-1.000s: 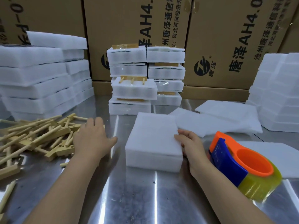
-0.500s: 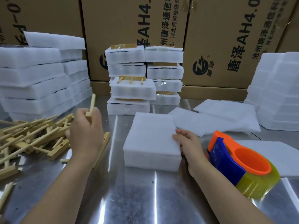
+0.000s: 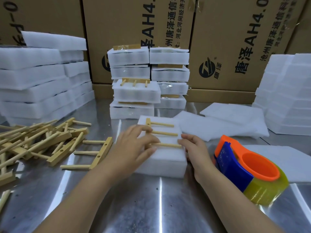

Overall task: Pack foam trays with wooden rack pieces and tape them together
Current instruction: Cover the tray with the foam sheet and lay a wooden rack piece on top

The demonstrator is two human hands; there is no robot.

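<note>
A white foam tray (image 3: 165,158) lies on the steel table in front of me. On top of it rests a wooden rack piece (image 3: 164,133), a bar with three dowels pointing right. My left hand (image 3: 134,145) lies flat over the bar end, fingers spread on it. My right hand (image 3: 193,148) holds the tray's right edge, fingertips touching the nearest dowel's end. An orange and blue tape dispenser (image 3: 247,170) with yellowish tape stands just right of my right hand.
Loose rack pieces (image 3: 42,142) are heaped at the left, one (image 3: 94,153) lying apart near my left hand. Taped foam packs (image 3: 148,81) are stacked behind the tray. Foam tray stacks stand far left (image 3: 38,78) and far right (image 3: 286,93). Thin foam sheets (image 3: 218,123) lie at the right.
My left hand carried a rack piece from the heap over to the foam tray and laid it on top. My right hand stayed at the tray's right edge.
</note>
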